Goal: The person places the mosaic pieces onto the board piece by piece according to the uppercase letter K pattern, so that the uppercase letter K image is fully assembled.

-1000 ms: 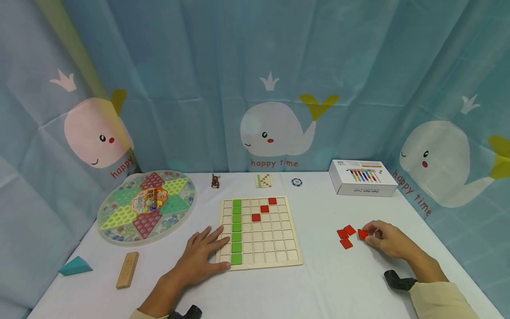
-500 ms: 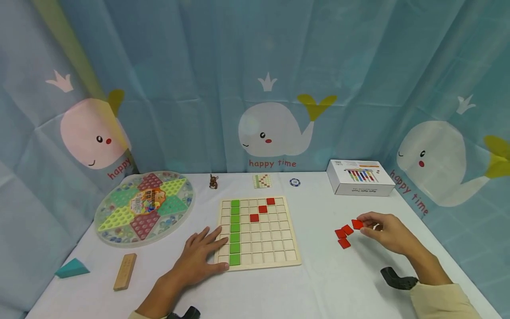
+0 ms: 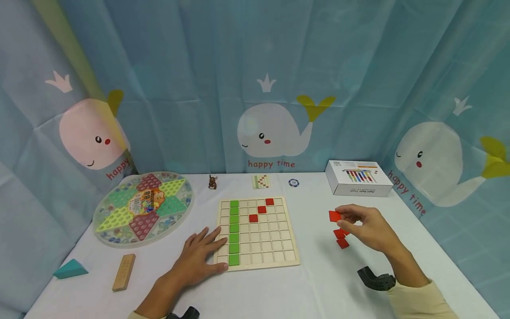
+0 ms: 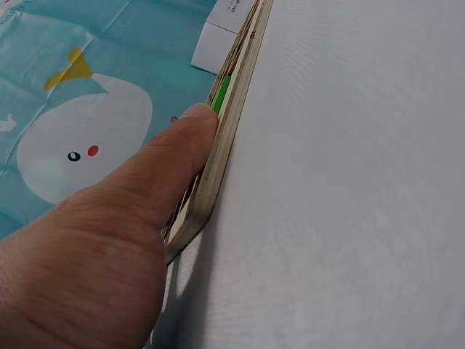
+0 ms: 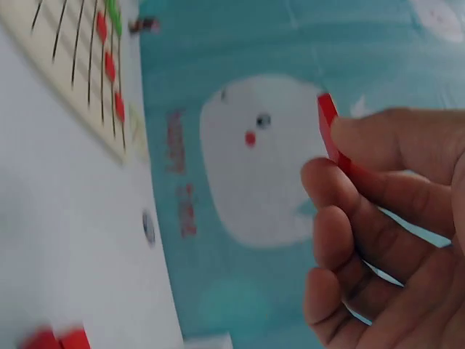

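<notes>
Head view: red tile [image 3: 334, 216] pinched between fingertips of right hand [image 3: 364, 228], lifted above table, right of wooden grid board [image 3: 256, 232]. Left hand [image 3: 197, 259] laid flat, fingers straight, on board's left edge. Green column filled; three red tiles [image 3: 261, 209] seated in diagonal. Spare red tiles [image 3: 341, 238] left on tablecloth [image 3: 318, 283]. Most cells unfilled.

Head view overhead — wrists close, sharing board [image 3: 256, 232]
</notes>
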`<state>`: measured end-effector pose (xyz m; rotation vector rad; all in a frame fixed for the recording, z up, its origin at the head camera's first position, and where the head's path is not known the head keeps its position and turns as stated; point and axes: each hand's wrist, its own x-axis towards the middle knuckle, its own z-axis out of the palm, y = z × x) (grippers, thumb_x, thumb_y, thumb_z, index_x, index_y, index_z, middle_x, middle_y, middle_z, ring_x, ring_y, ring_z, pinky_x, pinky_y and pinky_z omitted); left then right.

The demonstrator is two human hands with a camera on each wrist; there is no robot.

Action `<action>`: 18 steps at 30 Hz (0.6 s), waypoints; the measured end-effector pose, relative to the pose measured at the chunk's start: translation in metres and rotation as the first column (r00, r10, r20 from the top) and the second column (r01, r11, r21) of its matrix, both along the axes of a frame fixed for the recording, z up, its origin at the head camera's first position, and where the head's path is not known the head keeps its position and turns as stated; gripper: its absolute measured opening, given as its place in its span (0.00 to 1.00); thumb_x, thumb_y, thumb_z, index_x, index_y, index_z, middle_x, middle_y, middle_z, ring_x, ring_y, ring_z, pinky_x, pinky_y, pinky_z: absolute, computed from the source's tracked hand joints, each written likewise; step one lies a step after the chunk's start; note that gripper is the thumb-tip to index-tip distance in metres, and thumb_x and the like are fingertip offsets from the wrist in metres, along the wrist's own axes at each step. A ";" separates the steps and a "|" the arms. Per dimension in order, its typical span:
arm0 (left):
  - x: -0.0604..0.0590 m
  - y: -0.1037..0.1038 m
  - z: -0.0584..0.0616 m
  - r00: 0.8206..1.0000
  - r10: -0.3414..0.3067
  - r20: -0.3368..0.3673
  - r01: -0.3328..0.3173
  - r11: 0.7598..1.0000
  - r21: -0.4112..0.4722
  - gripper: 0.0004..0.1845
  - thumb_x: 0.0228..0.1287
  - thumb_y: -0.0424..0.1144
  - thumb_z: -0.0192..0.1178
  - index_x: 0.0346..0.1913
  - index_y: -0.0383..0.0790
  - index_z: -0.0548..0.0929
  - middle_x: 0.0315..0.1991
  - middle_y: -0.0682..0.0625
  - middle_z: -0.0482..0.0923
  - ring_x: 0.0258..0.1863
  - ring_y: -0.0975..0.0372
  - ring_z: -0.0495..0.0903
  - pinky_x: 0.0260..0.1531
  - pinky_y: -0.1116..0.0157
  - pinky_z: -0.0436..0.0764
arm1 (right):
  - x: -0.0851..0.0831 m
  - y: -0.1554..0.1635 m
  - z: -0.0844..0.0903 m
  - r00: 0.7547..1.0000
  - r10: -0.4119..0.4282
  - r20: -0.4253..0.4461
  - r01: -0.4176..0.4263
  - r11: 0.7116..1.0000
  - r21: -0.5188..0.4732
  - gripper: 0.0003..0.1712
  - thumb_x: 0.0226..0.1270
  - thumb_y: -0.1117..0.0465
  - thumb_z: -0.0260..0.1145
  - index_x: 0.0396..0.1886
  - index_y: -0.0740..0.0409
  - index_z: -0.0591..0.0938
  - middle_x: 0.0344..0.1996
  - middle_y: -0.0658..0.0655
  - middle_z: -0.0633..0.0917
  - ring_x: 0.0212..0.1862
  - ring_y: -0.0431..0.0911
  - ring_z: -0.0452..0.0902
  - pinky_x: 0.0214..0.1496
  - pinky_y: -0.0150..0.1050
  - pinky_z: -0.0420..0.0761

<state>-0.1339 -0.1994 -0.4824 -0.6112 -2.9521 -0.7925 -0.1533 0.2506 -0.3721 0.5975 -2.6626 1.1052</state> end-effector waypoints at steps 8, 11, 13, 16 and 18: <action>0.000 0.000 0.000 1.000 0.005 0.010 -0.005 1.000 0.002 0.40 0.51 0.69 0.62 0.64 0.50 0.77 0.72 0.51 0.59 0.72 0.45 0.48 0.64 0.41 0.45 | -0.004 -0.042 0.000 0.999 0.028 -0.028 -0.031 0.995 -0.098 0.16 0.60 0.67 0.71 0.49 0.64 0.84 0.33 0.49 0.83 0.34 0.45 0.76 0.34 0.34 0.77; 0.000 0.000 0.000 1.000 -0.002 0.002 0.002 1.000 0.007 0.40 0.51 0.69 0.62 0.64 0.50 0.77 0.72 0.51 0.59 0.72 0.45 0.48 0.64 0.42 0.45 | -0.007 -0.057 -0.001 0.999 0.033 -0.023 -0.035 0.991 -0.128 0.16 0.60 0.67 0.71 0.48 0.62 0.84 0.32 0.48 0.83 0.34 0.46 0.76 0.34 0.35 0.77; 0.000 -0.001 0.000 1.000 -0.005 -0.005 0.005 1.000 0.005 0.40 0.51 0.69 0.62 0.65 0.50 0.77 0.72 0.51 0.59 0.72 0.45 0.49 0.64 0.42 0.45 | -0.010 -0.066 -0.003 0.999 0.038 -0.023 -0.040 0.990 -0.136 0.16 0.59 0.67 0.71 0.48 0.62 0.84 0.32 0.47 0.83 0.34 0.46 0.76 0.35 0.36 0.78; 0.000 -0.001 0.000 1.000 -0.010 -0.008 0.010 1.000 0.007 0.40 0.52 0.68 0.62 0.65 0.49 0.77 0.72 0.50 0.59 0.72 0.44 0.49 0.64 0.42 0.45 | -0.013 -0.080 -0.006 0.998 0.058 -0.023 -0.061 0.987 -0.146 0.15 0.59 0.67 0.71 0.48 0.62 0.85 0.32 0.47 0.83 0.35 0.45 0.76 0.36 0.37 0.78; 0.000 -0.001 0.000 1.000 -0.012 -0.013 0.012 1.000 0.008 0.40 0.52 0.68 0.63 0.65 0.49 0.77 0.72 0.50 0.59 0.72 0.44 0.49 0.64 0.41 0.45 | -0.016 -0.089 -0.009 0.996 0.079 -0.028 -0.083 0.984 -0.156 0.15 0.59 0.67 0.71 0.47 0.63 0.84 0.31 0.47 0.83 0.35 0.45 0.75 0.37 0.38 0.78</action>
